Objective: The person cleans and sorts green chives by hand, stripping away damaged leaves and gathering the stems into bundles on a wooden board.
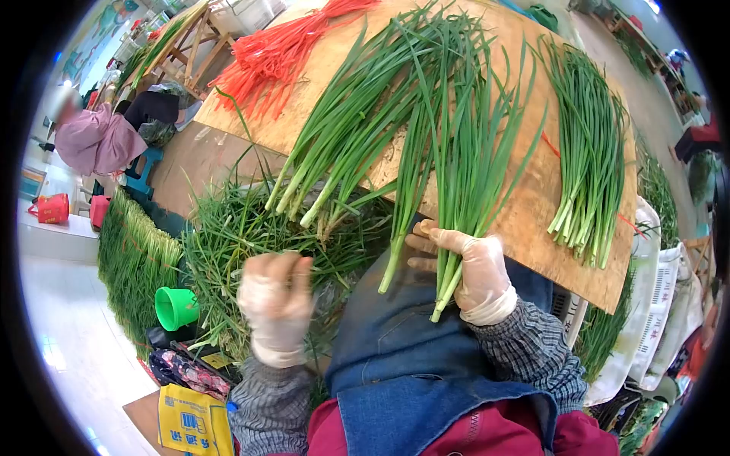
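Gloved in thin pale plastic, my right hand (479, 270) is closed round the lower stalks of a few green leafy stems (473, 163), whose leaves fan up over the wooden board (525, 216). My left hand (277, 296), also gloved and blurred by motion, is raised over a heap of loose green leaves (228, 251); its fingers look curled, and whatever they may hold is too blurred to tell. A larger pile of stems (365, 106) lies on the board beyond my hands. Further right on the board rests a separate bunch (589, 144).
Red ties (277, 57) lie at the board's far left. A green bucket (176, 308) and a yellow bag (194, 422) are at lower left, beside stacked greens (137, 262). A person (99, 140) sits at the left. White sacks (639, 304) stand at the right.
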A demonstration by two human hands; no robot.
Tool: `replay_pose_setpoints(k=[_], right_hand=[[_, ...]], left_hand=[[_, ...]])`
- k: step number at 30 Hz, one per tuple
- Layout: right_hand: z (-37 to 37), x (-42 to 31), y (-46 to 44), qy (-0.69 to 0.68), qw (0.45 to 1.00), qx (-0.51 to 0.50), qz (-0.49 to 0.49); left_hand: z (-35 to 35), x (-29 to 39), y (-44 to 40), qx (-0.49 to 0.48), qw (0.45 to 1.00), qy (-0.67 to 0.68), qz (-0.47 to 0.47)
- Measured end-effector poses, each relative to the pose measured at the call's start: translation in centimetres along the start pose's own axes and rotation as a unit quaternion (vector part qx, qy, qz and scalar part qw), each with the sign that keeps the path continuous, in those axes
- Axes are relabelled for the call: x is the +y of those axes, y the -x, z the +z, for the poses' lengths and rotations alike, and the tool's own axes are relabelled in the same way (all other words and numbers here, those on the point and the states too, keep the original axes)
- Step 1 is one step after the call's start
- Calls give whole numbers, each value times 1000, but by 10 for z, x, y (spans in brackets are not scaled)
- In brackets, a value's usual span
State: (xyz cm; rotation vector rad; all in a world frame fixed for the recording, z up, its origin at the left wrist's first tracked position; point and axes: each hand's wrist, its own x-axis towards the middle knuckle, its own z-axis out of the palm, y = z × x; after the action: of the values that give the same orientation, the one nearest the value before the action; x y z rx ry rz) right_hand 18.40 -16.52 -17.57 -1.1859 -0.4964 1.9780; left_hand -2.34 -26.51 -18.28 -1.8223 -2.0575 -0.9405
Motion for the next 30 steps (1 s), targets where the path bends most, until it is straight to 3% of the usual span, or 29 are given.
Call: replay_pose_setpoints(k=[4, 7, 10, 13, 15, 16, 17, 18, 25, 27, 30], right_hand=[[-6, 22, -17, -38, 998, -43, 13], [6, 27, -22, -138, 987, -70, 50], [9, 15, -20, -105, 987, -85, 87], [-1, -17, -4, -119, 980, -150, 55], [-9, -47, 5, -158, 968, -190, 33], [-9, -56, 9, -164, 968, -189, 9], [-9, -62, 11, -168, 967, -188, -16], [-13, -62, 7, -153, 978, -141, -16], [-9, -18, 0, -84, 992, -80, 45], [-4, -28, 13, -117, 989, -91, 25], [-6, -52, 39, -182, 963, -198, -12]], left_hand=[[39, 24, -22, -49, 988, -96, 107], [62, 21, -34, -47, 973, -195, 117], [74, 7, -33, -46, 973, -201, 100], [64, 10, -36, -33, 993, -79, 87], [59, 13, -40, -3, 984, 180, -11], [49, 22, -45, -68, 921, 324, -203], [33, 35, -55, -129, 799, 447, -380], [21, 38, -63, -173, 734, 491, -435], [26, 41, -57, -207, 661, 557, -458], [29, 40, -54, -201, 645, 569, -469], [33, 48, -56, -187, 632, 574, -486]])
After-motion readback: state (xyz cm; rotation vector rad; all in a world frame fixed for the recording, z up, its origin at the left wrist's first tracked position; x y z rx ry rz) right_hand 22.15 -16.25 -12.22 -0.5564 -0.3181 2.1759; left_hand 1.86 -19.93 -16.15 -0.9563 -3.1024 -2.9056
